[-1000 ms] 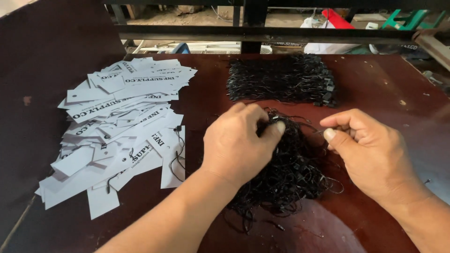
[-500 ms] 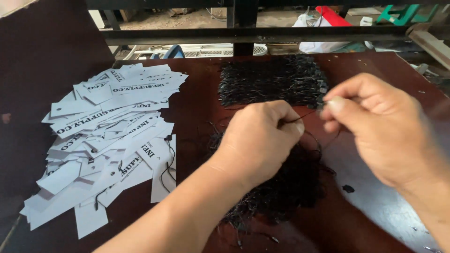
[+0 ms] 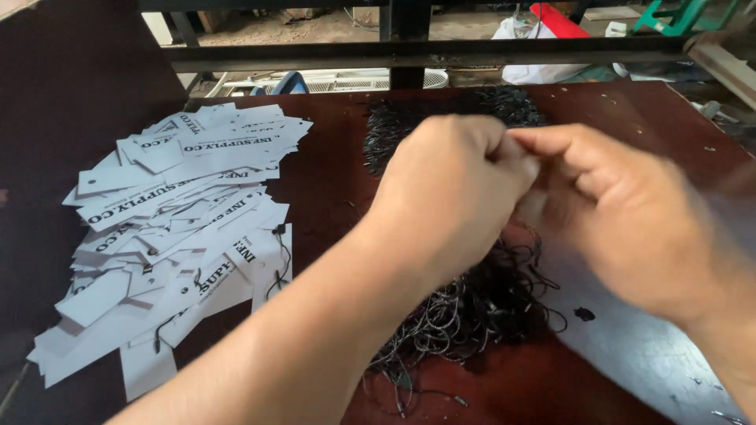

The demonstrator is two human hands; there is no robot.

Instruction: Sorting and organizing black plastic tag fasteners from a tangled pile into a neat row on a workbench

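Note:
My left hand (image 3: 449, 197) and my right hand (image 3: 630, 220) are raised above the dark red table (image 3: 331, 149), and their fingertips meet in a pinch. Both are motion-blurred. A thin black string seems to be held between them, but it is hard to make out where they meet. Below the hands lies a loose tangle of black string loops (image 3: 472, 307). A neater bundle of the same strings (image 3: 386, 130) lies behind, partly hidden by my left hand.
A spread pile of white printed paper tags (image 3: 173, 212) covers the left of the table, and a few of them have black strings attached. A dark metal rail (image 3: 394, 53) runs along the far edge, with clutter on the floor beyond it.
Both hands have risen from the string pile toward the camera and closed together, fingertips now touching. The tag pile has not changed.

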